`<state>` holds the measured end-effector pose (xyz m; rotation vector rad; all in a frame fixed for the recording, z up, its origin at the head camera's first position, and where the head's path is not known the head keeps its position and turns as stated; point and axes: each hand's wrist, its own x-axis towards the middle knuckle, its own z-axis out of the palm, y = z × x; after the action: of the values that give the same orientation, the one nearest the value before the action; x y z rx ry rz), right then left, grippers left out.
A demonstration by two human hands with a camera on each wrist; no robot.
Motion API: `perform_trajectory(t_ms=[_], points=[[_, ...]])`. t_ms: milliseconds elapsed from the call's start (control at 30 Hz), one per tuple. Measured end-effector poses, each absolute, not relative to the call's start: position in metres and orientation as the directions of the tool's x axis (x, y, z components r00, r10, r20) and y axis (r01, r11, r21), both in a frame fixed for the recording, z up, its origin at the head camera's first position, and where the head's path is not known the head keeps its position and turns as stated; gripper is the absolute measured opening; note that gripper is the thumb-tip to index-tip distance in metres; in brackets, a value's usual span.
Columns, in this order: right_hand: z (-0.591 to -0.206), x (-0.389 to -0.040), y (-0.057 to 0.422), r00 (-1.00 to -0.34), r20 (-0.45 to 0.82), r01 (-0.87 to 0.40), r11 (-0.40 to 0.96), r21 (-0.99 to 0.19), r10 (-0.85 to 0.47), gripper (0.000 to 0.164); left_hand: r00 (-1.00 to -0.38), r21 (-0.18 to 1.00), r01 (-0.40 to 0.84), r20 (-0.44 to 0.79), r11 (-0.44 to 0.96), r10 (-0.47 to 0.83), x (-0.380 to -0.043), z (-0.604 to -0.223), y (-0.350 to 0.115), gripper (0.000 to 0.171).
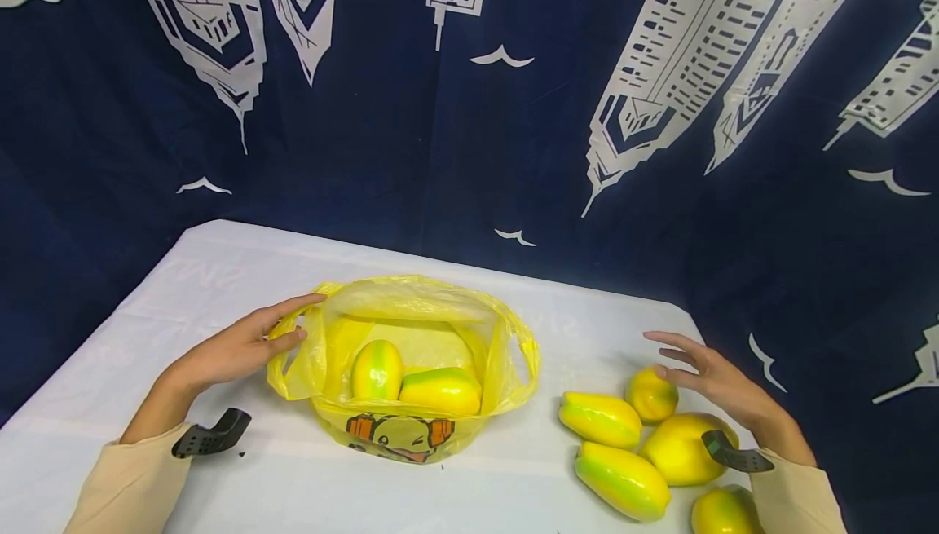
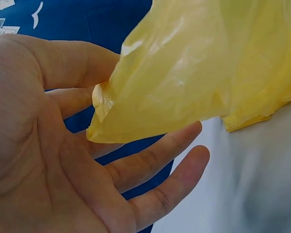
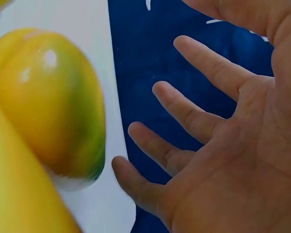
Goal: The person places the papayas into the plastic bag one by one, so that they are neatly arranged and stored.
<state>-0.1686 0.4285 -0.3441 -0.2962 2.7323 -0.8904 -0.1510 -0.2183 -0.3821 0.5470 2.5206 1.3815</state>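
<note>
A translucent yellow plastic bag [image 1: 374, 434] with a cartoon face stands mouth up on the table. Inside it lie two yellow-green fruits, a rounded one [image 1: 377, 371] and a long papaya-like one [image 1: 442, 391]. My left hand [image 1: 231, 346] is at the bag's left handle, fingers extended and thumb near the loop. In the left wrist view the plastic hides some fingertips of that hand [image 2: 68, 160]. On the right, my right hand [image 1: 715, 379] hovers by a small round fruit [image 1: 651, 397]. Its fingers are spread, apart from the mango-like fruit [image 3: 53, 102] in the right wrist view.
Two long yellow-green fruits [image 1: 622, 481] lie right of the bag. A larger yellow fruit [image 1: 678, 448] and another [image 1: 726, 511] are near my right sleeve. White cloth covers the table [image 1: 484, 493]. A dark blue curtain [image 1: 440, 151] with printed buildings hangs behind.
</note>
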Motion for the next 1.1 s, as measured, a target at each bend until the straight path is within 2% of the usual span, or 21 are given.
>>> perform_trajectory(t_ms=[267,633,1100], points=[[-0.355,-0.17,0.435,-0.938,-0.272,-0.022,0.816,-0.578,-0.217,0.067,-0.909,0.839,0.223,-0.005,0.496,0.417,-0.15,-0.383,-0.219,0.058],[-0.361,-0.167,0.439,-0.924,-0.31,0.012,0.794,-0.608,-0.223,0.068,-0.909,0.837,0.222,-0.007,0.5,0.416,-0.15,-0.382,-0.217,0.058],[-0.368,-0.17,0.438,-0.878,-0.429,0.104,0.792,-0.602,-0.21,0.074,-0.906,0.837,0.225,-0.009,0.499,0.423,-0.152,-0.383,-0.216,0.059]])
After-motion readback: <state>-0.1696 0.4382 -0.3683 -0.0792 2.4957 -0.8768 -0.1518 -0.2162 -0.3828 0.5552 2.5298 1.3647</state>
